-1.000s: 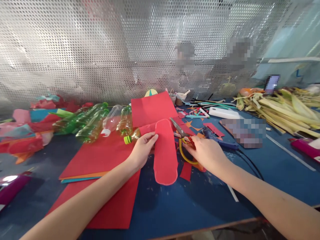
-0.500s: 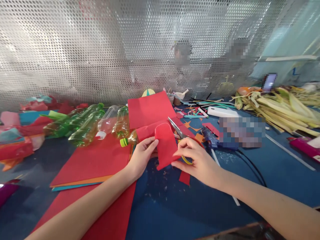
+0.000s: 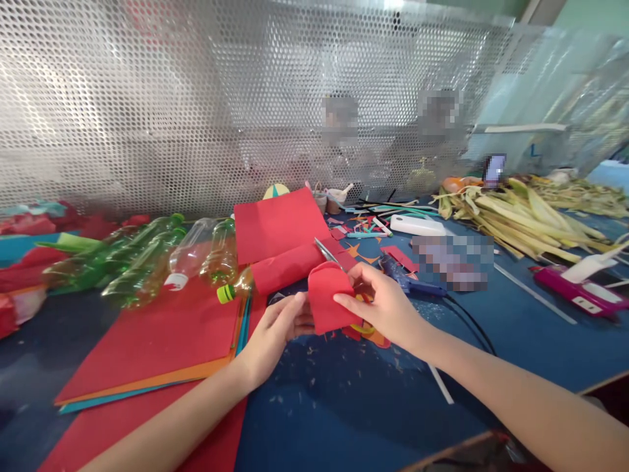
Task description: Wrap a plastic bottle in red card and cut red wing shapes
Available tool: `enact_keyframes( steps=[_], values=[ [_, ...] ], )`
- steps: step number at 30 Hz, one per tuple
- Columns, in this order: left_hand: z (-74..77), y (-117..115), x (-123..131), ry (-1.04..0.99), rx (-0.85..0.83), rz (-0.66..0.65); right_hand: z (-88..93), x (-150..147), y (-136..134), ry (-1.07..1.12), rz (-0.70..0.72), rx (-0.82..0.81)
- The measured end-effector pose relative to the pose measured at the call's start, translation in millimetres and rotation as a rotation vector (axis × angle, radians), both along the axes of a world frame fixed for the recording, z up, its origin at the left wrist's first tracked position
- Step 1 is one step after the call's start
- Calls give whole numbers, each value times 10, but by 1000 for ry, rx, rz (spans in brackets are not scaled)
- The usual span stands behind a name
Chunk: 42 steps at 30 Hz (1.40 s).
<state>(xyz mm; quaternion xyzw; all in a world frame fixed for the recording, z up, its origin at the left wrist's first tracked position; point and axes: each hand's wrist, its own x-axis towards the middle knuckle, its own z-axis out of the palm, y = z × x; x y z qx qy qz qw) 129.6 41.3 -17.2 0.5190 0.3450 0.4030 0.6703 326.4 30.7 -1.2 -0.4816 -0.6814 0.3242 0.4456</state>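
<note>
Fingers of the right hand clamp folded, round-topped red paper inside the tabletop's near edge, likely aligning layers; left hand: grip unclear.

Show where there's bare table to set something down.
Blue table lies mostly bare between the red sheet and right forearm; also between the black cord and farther white strip. Crowded: beyond the right hand, paper scraps and a glue gun; at left, bottles.
</note>
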Motion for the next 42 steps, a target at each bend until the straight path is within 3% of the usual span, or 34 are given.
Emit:
enact_keyframes(
  steps=[5,10,30,42],
  values=[
    [81,-66,72,61,84,23,-30,10,3,3,-19,33],
    [48,-92,108,76,57,22,-25,32,8,107,28,-16],
    [67,-80,102,105,-11,64,53,62,-3,-27,-27,82],
    [49,-60,102,122,43,56,72,55,-20,-28,-34,84]
  ],
)
